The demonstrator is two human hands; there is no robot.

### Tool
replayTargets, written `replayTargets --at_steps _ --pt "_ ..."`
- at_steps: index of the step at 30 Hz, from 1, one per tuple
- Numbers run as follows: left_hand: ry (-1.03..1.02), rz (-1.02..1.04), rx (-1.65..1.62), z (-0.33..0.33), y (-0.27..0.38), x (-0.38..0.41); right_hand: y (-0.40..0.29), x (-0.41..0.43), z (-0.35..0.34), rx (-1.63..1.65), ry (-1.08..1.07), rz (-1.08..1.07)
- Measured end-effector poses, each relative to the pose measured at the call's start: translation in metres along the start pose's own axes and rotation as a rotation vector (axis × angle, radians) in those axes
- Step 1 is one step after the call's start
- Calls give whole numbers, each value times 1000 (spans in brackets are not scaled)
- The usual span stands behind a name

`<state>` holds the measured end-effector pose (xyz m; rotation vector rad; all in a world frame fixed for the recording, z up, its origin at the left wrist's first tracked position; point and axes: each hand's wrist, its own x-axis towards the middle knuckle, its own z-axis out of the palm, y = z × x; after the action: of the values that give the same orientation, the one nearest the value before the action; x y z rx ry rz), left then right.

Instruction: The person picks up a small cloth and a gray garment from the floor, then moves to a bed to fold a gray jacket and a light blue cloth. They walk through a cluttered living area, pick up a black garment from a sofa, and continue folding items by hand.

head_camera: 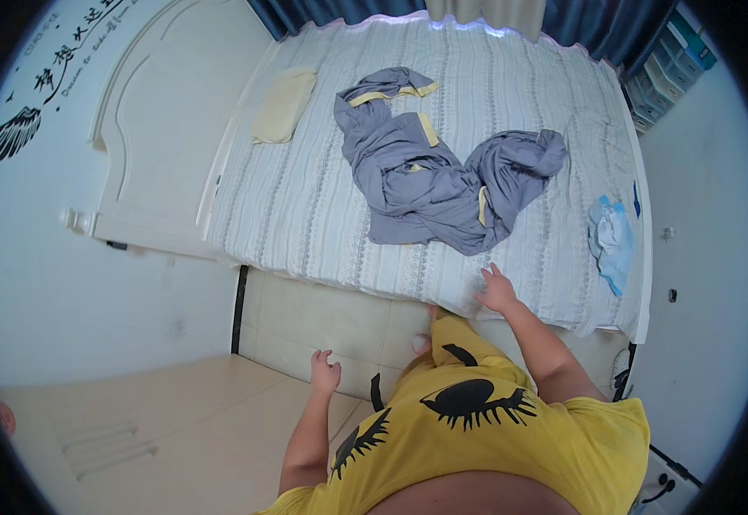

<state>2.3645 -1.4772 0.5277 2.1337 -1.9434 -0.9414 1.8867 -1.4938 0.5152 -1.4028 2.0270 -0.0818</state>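
Observation:
A crumpled grey cloth with yellow trim (432, 187), perhaps bedding, lies in loose folds across the middle of the bed (309, 212). My right hand (498, 291) is over the near edge of the mattress, just below the cloth, fingers spread and holding nothing. Lower and to the left, my left hand (326, 372) hangs above the floor, away from the bed. Its fingers are partly curled and apart, with nothing in them. The bed is covered by a white sheet with grey patterned stripes.
A folded cream cloth (285, 106) lies near the white headboard (168, 116). At the bed's right side is a light-blue packet or cloth (611, 241). Plastic drawers (663, 80) stand in the far right corner. Beige cabinets (155, 438) are at the lower left.

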Motion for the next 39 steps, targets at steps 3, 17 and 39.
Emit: replayTargets --at_steps 3,17,39 --pt "10 -11 -42 -30 13 45 -2 52 -1 24 41 51" --pt "-371 -358 196 -75 -72 77 -111 323 -26 -80 12 429" --pt "-655 -717 -1072 -136 43 319 -273 201 -32 1203 -361 -83"
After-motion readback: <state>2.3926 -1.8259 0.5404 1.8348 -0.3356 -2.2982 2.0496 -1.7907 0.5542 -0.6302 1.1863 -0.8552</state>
